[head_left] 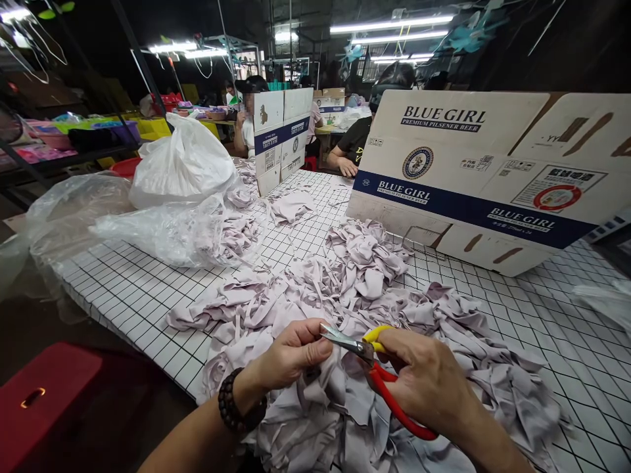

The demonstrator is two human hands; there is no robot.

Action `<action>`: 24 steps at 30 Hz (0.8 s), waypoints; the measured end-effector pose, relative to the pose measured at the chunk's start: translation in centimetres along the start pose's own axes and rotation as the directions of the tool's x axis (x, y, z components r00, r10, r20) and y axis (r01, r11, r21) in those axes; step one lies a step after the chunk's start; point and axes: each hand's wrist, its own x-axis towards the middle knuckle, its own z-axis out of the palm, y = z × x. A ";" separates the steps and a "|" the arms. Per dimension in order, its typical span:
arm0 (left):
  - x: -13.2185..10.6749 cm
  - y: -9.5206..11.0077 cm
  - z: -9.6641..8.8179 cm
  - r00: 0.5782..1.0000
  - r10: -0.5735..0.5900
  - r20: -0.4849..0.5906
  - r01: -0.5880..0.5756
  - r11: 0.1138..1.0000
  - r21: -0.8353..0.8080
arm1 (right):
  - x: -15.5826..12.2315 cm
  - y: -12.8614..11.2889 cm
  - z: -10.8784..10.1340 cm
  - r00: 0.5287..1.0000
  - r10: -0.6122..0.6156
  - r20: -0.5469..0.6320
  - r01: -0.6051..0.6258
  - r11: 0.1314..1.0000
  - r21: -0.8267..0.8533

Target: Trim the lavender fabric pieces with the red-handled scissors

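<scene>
Holding metal scissors with red and yellow handles [365, 352] clamped in the right hand [426, 381], over a heap of pale-lilac fabric pieces [290, 295] on the white, black-gridded worktop [133, 289]. Pinching finger and thumb of the left hand [288, 351] together beside the blade tips; cannot tell on what. Best to snip shallowly, clear of finger and thumb.
</scene>
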 end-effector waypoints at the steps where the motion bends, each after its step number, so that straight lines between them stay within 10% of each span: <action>1: 0.0 0.0 0.0 1.000 -0.002 -0.001 0.002 1.000 0.000 | 0.0 0.0 0.0 1.000 0.002 0.003 -0.002 1.000 -0.002; 10: 0.0 -0.6 -0.3 1.000 -0.014 -0.012 0.014 1.000 -0.026 | -0.2 0.9 0.7 0.988 0.101 0.116 -0.122 0.973 0.196; 15: 0.4 -0.8 -0.3 1.000 0.024 -0.016 -0.025 0.997 -0.074 | -0.4 1.6 0.6 0.880 0.151 0.450 -0.438 0.622 0.649; 21: 0.9 -1.0 -0.1 0.966 0.191 -0.176 -0.202 0.978 -0.051 | -1.0 -1.3 5.3 0.831 0.257 0.493 -0.556 0.416 0.720; 24: -0.2 -0.8 0.0 0.960 0.199 -0.199 -0.175 0.976 0.131 | -0.4 -1.7 5.9 0.891 0.275 0.361 -0.454 0.501 0.737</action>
